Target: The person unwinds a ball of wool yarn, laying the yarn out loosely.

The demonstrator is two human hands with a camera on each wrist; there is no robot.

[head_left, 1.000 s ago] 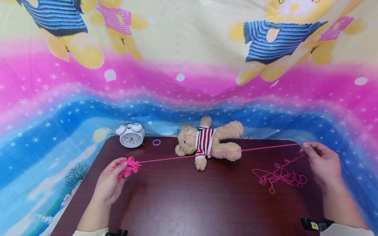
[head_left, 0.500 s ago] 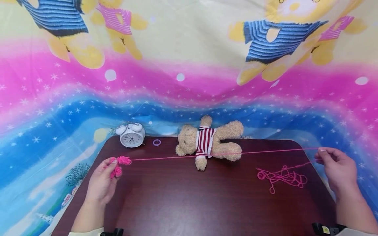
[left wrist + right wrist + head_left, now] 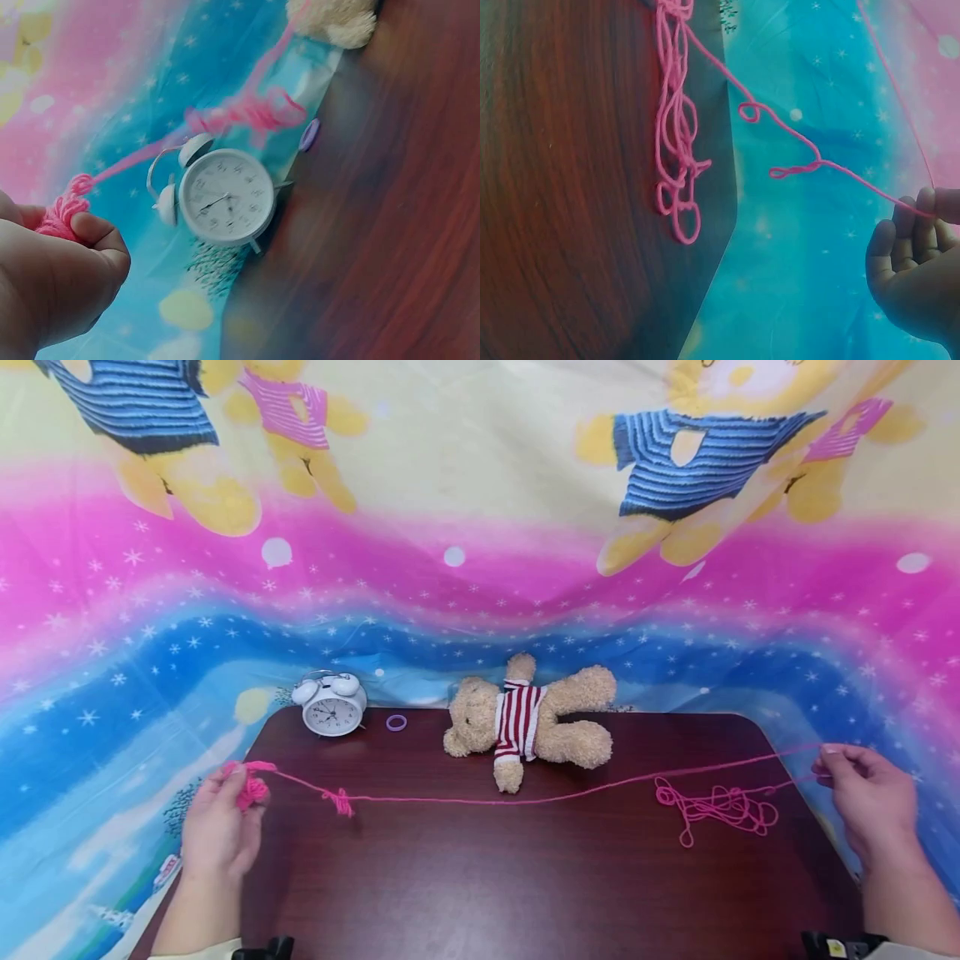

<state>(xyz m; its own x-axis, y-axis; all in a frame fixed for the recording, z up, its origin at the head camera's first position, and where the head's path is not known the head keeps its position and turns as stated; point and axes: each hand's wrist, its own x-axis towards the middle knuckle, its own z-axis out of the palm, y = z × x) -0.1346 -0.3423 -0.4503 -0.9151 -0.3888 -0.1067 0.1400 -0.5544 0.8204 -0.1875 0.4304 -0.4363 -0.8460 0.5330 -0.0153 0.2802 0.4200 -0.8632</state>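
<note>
A bundle of pink yarn (image 3: 256, 791) is pinched between the thumb and fingers of my left hand (image 3: 217, 827), over the table's left edge. From it a strand (image 3: 465, 801) sags across in front of the teddy bear, with a small knotted clump (image 3: 342, 801) hanging near the left hand; the left wrist view blurs this clump. At the right, my right hand (image 3: 873, 802) pinches the strand between thumb and fingertips. Below that hand, a loose tangle of yarn (image 3: 716, 810) lies on the table, joined to the pinched strand. The right wrist view shows loops (image 3: 679, 142) of it.
A teddy bear (image 3: 517, 718) in a striped shirt lies on its side at the back of the brown table (image 3: 480, 877). A white alarm clock (image 3: 332, 714) and a purple ring (image 3: 396, 722) are at the back left. A printed cloth (image 3: 450, 635) hangs behind.
Both hands have moved farther apart, the left one leftward and the right one rightward. The taut strand has slackened and sags; a knotted clump has come away from the left-hand bundle.
</note>
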